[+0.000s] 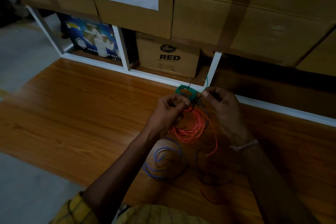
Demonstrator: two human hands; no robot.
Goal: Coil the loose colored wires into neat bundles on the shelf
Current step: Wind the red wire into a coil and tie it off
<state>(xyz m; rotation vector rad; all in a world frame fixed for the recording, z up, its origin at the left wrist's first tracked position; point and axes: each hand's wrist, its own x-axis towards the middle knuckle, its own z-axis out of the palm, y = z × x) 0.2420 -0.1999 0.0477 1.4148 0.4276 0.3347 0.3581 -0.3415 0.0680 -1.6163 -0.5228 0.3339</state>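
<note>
Centre frame | dark wire [197, 100] pinched taut between left hand [168, 110] and right hand [221, 102], likely for winding | green coil [185, 92] parked behind | orange wire [190, 127] loose beneath

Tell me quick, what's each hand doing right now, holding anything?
Left hand: fingers curled, pinching the orange wire bundle at its top.
Right hand: fingers curled, pinching a thin dark wire near the green coil.

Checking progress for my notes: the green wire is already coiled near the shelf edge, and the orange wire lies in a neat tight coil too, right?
Not quite. The green wire is coiled, but the head view shows the orange wire still a loose tangle below the hands.
</note>
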